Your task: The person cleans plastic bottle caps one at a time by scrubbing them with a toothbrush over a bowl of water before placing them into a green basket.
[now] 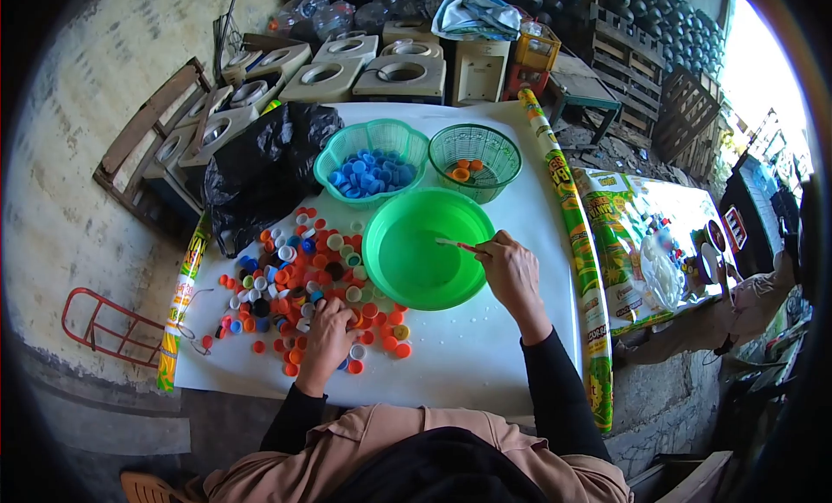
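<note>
My right hand (510,273) is closed round a small brush (458,244) with a red handle and pale bristles, held over the right side of a green basin (414,260) with what looks like water in it. On the left, my left hand (328,337) rests on the loose bottle caps (290,282), its fingers curled down among them; what they grip, if anything, is hidden. The caps are red, orange, blue, white and black. A pale green basket (334,152) holds blue caps (371,174). Beside it, a darker green basket (498,174) has several orange caps (465,168).
A black plastic bag (269,169) lies at the table's (451,364) back left. Rolled patterned edging (575,234) runs along the right side. Another person (745,308) is at a second table (617,286) on the right. White appliance parts (325,80) stand behind.
</note>
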`<action>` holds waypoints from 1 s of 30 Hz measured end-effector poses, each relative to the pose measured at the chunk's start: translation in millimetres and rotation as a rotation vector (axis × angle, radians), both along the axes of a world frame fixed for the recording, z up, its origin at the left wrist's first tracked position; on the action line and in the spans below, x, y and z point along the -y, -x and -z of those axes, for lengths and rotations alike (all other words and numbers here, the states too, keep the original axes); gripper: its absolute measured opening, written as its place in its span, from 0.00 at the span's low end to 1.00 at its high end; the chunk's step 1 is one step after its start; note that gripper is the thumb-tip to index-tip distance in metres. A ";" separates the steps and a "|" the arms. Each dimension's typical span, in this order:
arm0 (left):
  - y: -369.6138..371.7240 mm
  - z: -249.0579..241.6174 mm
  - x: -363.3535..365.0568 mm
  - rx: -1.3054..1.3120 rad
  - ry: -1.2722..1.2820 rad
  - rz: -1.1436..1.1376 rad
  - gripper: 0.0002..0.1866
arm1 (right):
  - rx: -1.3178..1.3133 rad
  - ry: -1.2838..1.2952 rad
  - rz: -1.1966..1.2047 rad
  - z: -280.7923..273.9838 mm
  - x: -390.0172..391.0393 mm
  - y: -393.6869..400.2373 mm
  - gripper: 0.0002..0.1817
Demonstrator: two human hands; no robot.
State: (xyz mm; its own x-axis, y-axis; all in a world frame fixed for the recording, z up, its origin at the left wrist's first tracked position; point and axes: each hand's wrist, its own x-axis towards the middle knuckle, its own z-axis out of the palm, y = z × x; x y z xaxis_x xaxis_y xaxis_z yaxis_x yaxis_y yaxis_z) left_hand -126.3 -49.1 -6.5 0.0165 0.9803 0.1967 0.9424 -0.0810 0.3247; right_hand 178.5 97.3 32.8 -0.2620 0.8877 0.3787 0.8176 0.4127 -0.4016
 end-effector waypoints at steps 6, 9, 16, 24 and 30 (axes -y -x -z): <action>6.8 7.2 -4.5 0.200 0.031 0.019 0.08 | -0.035 0.010 -0.009 -1.3 0.5 0.6 0.05; 11.5 2.8 -3.2 0.275 -0.040 -0.027 0.08 | -0.034 -0.003 -0.012 -0.3 0.9 0.4 0.04; 33.3 17.2 -4.8 0.481 0.028 -0.109 0.09 | 0.046 -0.037 0.009 2.2 2.8 6.3 0.07; 40.3 11.2 -3.9 0.462 0.007 -0.106 0.08 | 0.048 -0.060 -0.002 2.5 8.2 12.2 0.06; 32.7 -9.3 -5.2 0.690 0.077 -0.152 0.08 | 0.027 -0.020 -0.034 1.5 6.5 8.2 0.07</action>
State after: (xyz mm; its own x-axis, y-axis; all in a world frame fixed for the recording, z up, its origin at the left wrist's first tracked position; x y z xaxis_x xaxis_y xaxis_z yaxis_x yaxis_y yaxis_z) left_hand -158.9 -43.9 2.8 -0.2252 0.9734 0.0433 0.5185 0.0821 0.8511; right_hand 170.3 90.8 31.3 -0.3021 0.8703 0.3890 0.8133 0.4482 -0.3711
